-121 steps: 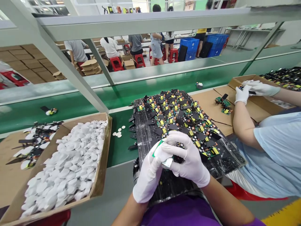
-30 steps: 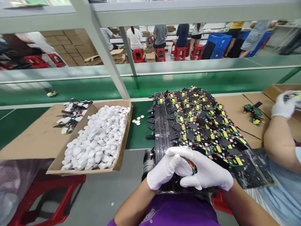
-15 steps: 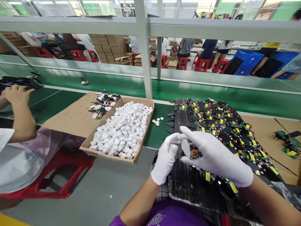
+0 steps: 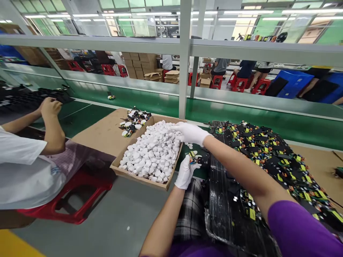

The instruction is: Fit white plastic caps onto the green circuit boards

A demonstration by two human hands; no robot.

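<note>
My left hand [image 4: 186, 172], in a white glove, grips a small circuit board [image 4: 193, 157] with a yellow label and a black part on its right side. It is just right of a shallow cardboard box [image 4: 139, 180] heaped with small white rounded pads [image 4: 150, 151]. My gloved right hand [image 4: 191, 132] reaches across to the box's upper right edge. Its fingers stretch out over the pads, with their tips hard to tell from the white pile. A few small white discs [image 4: 189, 145] lie on the green bench under my right wrist.
A black wrapped board [image 4: 218, 200] at right bears many circuit boards [image 4: 257, 142]. More boards with white pads [image 4: 134, 121] lie on cardboard [image 4: 99, 128] behind the box. A co-worker's arm [image 4: 52, 121] is at left, above a red stool [image 4: 77, 196]. A metal post [image 4: 184, 71] rises behind the box.
My right hand has moved left from above the black board to the pads. My left hand now shows a circuit board in its grip. The view has shifted, and the co-worker's hand has closed up.
</note>
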